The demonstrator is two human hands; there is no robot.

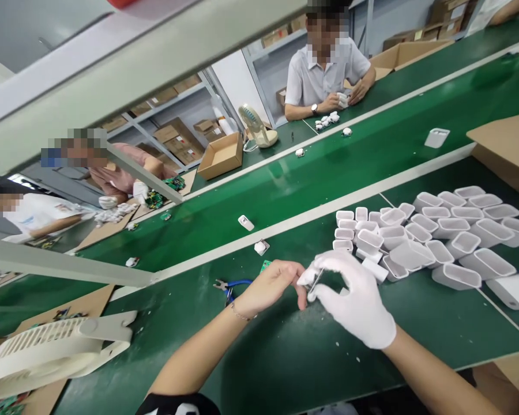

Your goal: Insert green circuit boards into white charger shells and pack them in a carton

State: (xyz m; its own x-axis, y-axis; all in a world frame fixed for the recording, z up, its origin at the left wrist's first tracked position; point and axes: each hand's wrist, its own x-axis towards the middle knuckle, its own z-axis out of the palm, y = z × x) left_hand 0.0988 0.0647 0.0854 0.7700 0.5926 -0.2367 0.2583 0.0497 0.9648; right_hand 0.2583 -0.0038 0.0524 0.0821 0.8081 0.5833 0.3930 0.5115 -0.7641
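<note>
My bare left hand point(273, 283), with a bracelet at the wrist, meets my white-gloved right hand point(357, 302) over the near table. The gloved thumb and fingers pinch a small thin piece point(315, 281) with a dark edge; its kind is not clear. My left fingers are curled against its left side, and what they grip is mostly hidden. Behind my left hand lie blue-handled cutting pliers point(233, 284) and a partly covered green circuit board point(265, 266). Farther back rests a small white part point(261, 248). Right of the glove stand several open white plastic housings point(456, 276).
A green conveyor belt point(281, 190) crosses beyond the table, carrying scattered small white parts. At left is a cream fan point(47, 351); a cardboard box point(508, 144) stands at right. Co-workers sit across the belt, near another fan point(257, 127). A pale metal beam point(155, 63) slants overhead.
</note>
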